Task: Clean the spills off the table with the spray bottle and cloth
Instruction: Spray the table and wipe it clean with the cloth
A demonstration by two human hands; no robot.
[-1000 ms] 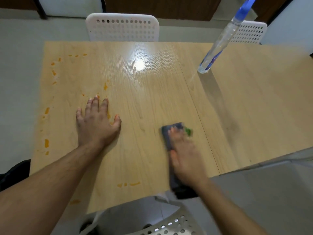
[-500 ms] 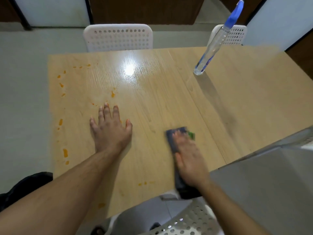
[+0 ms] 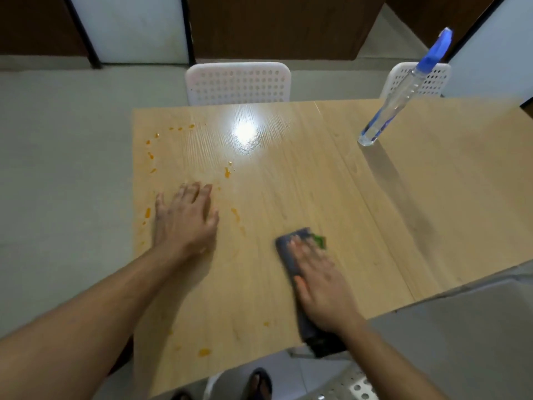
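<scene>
A light wooden table (image 3: 317,197) carries several orange spills (image 3: 227,172) along its left side and near its front edge. My right hand (image 3: 320,281) lies flat with straight fingers on a dark grey cloth (image 3: 287,252), pressing it onto the table near the front; a green patch shows at the cloth's far corner. My left hand (image 3: 186,219) rests flat on the table among the orange spots, fingers spread. A clear spray bottle (image 3: 399,96) with a blue nozzle stands at the back right, apart from both hands.
Two white perforated chairs (image 3: 238,83) stand behind the far edge of the table, and part of another shows below the front edge. Grey floor surrounds the table. My feet in dark sandals (image 3: 259,382) show under the front edge.
The view has tilted and shifted, so the table sits further right in frame. My right hand stays on the cloth, blurred by motion. My left hand keeps its flat rest near the spills.
</scene>
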